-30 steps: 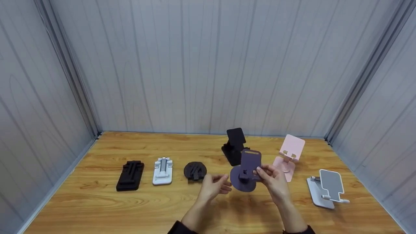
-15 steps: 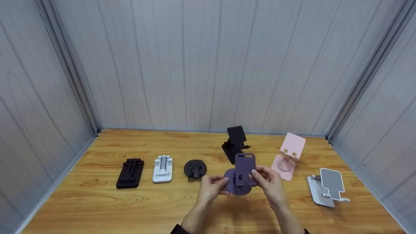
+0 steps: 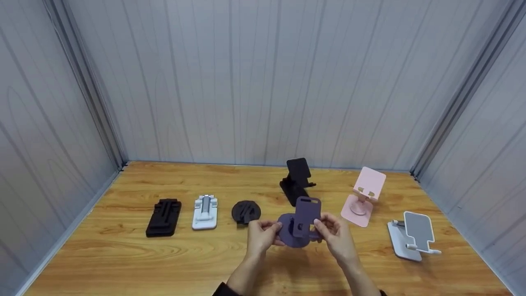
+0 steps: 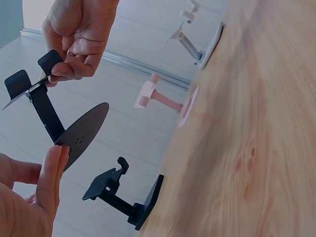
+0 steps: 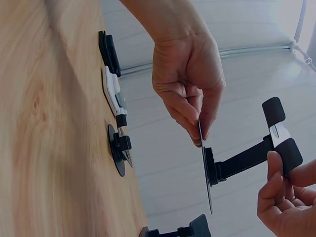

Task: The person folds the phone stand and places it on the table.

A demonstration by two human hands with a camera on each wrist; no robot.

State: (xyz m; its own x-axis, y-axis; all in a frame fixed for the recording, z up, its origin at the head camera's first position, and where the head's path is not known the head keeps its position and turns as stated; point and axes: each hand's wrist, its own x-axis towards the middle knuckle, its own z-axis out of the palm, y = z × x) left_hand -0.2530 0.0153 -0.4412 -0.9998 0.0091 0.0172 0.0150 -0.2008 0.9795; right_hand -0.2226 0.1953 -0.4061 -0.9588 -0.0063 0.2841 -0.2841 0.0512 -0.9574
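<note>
A dark purple phone stand with a round base and a slotted upright plate is held up over the table between both hands. My left hand pinches the edge of its round base, thumb on top and fingers beneath. The right hand pinches the lower right side of the plate, near the two support lips. In the right wrist view the arm of the stand juts out unfolded between base and plate. Both wrist views show the stand clear of the tabletop.
Folded stands lie to the left: a black one, a white one and a round black one. Behind the hands stands an unfolded black stand. To the right are a pink stand and a white-grey stand. Panel walls enclose the wooden table.
My left hand has come in from beside the purple phone stand and now pinches its base. Both hands and the stand have shifted slightly left.
</note>
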